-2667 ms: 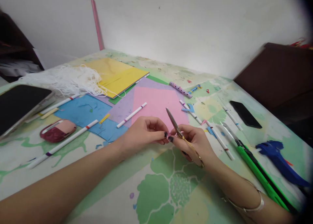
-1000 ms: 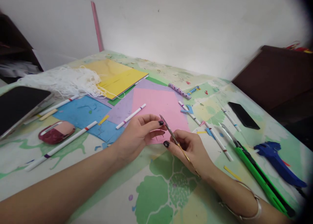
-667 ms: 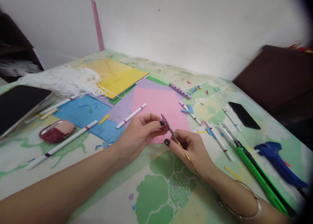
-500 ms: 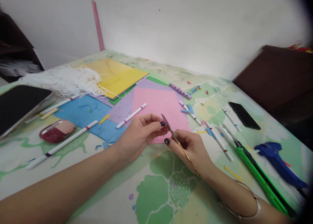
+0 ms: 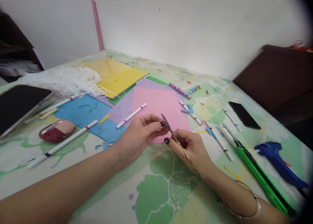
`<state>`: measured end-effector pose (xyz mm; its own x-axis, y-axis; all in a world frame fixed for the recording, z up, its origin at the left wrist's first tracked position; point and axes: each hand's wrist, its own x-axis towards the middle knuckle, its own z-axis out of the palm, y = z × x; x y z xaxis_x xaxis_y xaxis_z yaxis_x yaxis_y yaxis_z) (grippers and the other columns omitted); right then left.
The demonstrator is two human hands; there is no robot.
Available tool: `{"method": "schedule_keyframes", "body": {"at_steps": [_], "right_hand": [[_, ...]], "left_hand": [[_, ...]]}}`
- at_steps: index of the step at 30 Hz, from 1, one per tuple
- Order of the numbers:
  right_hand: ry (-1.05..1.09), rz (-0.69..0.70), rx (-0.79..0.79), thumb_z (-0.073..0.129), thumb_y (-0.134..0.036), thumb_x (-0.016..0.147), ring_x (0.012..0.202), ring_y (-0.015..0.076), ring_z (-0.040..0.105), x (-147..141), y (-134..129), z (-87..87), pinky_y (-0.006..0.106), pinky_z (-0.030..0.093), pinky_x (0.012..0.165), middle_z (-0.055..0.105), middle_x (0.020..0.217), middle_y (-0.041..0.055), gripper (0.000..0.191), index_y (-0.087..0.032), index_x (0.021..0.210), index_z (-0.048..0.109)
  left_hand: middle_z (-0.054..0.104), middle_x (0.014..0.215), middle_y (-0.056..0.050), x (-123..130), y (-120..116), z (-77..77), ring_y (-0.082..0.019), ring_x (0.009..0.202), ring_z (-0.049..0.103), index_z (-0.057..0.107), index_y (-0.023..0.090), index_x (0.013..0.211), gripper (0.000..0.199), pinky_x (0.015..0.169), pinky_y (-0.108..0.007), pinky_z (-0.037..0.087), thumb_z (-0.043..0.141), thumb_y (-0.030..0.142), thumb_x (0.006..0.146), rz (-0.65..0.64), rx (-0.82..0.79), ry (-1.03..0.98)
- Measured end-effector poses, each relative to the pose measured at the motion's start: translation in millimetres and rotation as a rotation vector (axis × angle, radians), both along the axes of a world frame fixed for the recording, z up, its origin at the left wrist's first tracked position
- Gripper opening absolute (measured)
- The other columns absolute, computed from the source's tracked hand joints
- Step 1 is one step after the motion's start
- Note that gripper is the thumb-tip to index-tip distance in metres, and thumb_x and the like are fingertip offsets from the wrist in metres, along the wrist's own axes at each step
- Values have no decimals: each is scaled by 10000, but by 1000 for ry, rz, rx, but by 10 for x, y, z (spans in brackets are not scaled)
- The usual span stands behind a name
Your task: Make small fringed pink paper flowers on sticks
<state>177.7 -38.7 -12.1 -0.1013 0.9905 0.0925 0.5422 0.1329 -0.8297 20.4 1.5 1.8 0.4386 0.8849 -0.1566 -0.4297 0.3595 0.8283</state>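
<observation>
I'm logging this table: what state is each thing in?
Left hand, fingers pinched, seemingly on a small pink piece
Right hand, closed around the scissors
Scissors, blades nearly together
Green utility knife, blade extended
Black phone, screen dark
White string, loosely tangled
Dotted tube, rolled up
Pink sheet, flat, partly covered
Pink rod, tilted

Lit softly and a little dimly, brightest low on the wall (image 5: 171, 44), sinking to near-black inside the shelf (image 5: 14, 34) at left. Vignetted at upper right. Slightly smeared in fine detail, visibly stretched toward the sides.
</observation>
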Motion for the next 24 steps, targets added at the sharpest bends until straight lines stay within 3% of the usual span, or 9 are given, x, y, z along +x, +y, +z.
{"method": "schedule_keyframes", "body": {"at_steps": [24], "right_hand": [[5, -11, -39, 571, -378, 766, 486, 75, 226, 16, -1, 31, 223, 183, 438, 236, 508, -61, 385, -188, 532, 332]], "left_hand": [[655, 760, -13, -12, 8, -21, -120, 748, 614, 626, 134, 724, 24, 788, -275, 476, 648, 136, 732, -11, 27, -15]]}}
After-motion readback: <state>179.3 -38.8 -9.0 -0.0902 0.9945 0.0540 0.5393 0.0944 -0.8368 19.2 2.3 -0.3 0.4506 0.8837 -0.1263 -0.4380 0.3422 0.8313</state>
